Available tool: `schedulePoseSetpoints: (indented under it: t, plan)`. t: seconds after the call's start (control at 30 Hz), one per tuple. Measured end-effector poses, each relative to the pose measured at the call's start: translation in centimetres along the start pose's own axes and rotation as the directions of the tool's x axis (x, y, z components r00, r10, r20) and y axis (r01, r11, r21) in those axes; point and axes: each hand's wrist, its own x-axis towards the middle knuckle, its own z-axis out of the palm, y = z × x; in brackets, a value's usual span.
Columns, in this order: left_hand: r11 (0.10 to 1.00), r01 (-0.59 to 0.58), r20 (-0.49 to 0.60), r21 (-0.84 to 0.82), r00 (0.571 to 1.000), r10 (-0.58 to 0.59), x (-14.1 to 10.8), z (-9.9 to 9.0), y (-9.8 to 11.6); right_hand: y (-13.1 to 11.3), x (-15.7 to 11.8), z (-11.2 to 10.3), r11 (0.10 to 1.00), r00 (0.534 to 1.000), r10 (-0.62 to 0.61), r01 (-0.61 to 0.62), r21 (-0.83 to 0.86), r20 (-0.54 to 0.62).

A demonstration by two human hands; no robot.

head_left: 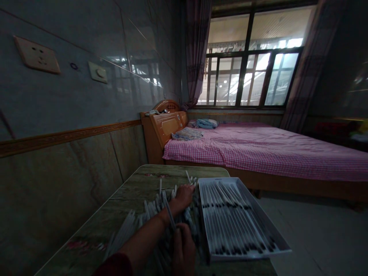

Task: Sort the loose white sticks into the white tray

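My left hand [184, 195] reaches across the table from the lower left, its fingers closed near the box's upper left corner, by some small pale pieces; what they hold is too small to name. Nearer to me, my right hand [184, 245] is closed around the lower end of a thin clear tube [169, 210] that tilts up and left, passing in front of my left forearm. Many similar clear tubes [126, 230] lie loosely under and around both arms. A white shallow box [204, 226] to the right holds two rows of clear tubes with dark ends [230, 226].
The patterned table [115, 209] has a pale, rounded edge. Beyond it stands a bed [244, 153] with a pink checked sheet, a wooden headboard [169, 124] and folded cloths [207, 123]. A tiled wall [71, 103] runs along the left; tiled floor [304, 226] shows at right.
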Motion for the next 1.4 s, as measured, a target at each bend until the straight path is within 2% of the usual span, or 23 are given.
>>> schedulePoseSetpoints:
  t: [0.13,0.23,0.3,0.4,0.47,0.53,0.57,0.63,0.73,0.83,1.03,1.17,1.4]
  plan:
    - [0.984,-0.007,-0.097,-0.176,0.995,-0.010,-0.8,-0.4,-0.5,0.3,0.1,-0.4,1.000,0.999,-0.009,0.009,-0.005,0.040]
    - [0.936,0.005,-0.190,-0.351,0.979,-0.076,-1.9,-1.3,-1.3,0.5,0.4,-0.7,1.000,0.997,-0.007,0.009,-0.020,0.081]
    - [0.889,0.026,-0.216,-0.457,0.966,-0.139,-3.6,-2.2,-2.2,0.3,0.6,-0.9,0.999,0.998,-0.010,0.012,-0.032,0.068]
    - [0.781,0.048,-0.225,-0.623,0.945,-0.238,-7.7,-3.5,-4.0,-0.5,0.8,-1.0,0.999,0.999,-0.016,0.017,-0.037,0.034]
    - [0.490,0.024,-0.188,-0.871,0.906,-0.379,-10.9,-4.2,-5.4,-0.9,0.9,-1.1,0.999,0.999,-0.013,0.015,-0.049,0.035]
    - [0.254,-0.002,-0.132,-0.967,0.857,-0.498,-13.7,-4.7,-6.7,-1.0,1.0,-1.3,0.997,0.998,0.007,-0.002,-0.077,0.057]
    - [0.168,-0.018,-0.107,-0.986,0.836,-0.538,-14.9,-4.9,-7.2,-1.0,1.1,-1.4,0.995,0.997,0.019,-0.012,-0.096,0.069]
    - [0.049,-0.063,-0.080,-0.997,0.803,-0.591,-16.7,-5.1,-8.2,-0.8,1.2,-1.5,0.990,0.997,0.034,-0.024,-0.136,0.075]
    - [-0.047,-0.144,-0.084,-0.988,0.780,-0.619,-18.0,-5.1,-9.0,-0.3,1.2,-1.7,0.981,0.995,0.039,-0.020,-0.194,0.095]
    - [-0.079,-0.187,-0.101,-0.979,0.788,-0.607,-18.4,-5.0,-9.4,-0.1,1.2,-1.8,0.970,0.990,0.048,-0.015,-0.244,0.131]
    - [-0.019,-0.185,-0.141,-0.983,0.808,-0.573,-18.4,-4.4,-9.8,-0.7,1.1,-1.7,0.953,0.977,0.023,0.043,-0.300,0.213]
    - [0.027,-0.153,-0.144,-0.988,0.832,-0.535,-18.6,-4.1,-9.8,-1.0,0.9,-1.7,0.948,0.969,-0.022,0.098,-0.302,0.245]
    - [0.062,-0.073,-0.095,-0.995,0.839,-0.535,-18.8,-4.0,-9.1,-1.3,0.8,-1.6,0.935,0.963,-0.052,0.140,-0.326,0.265]
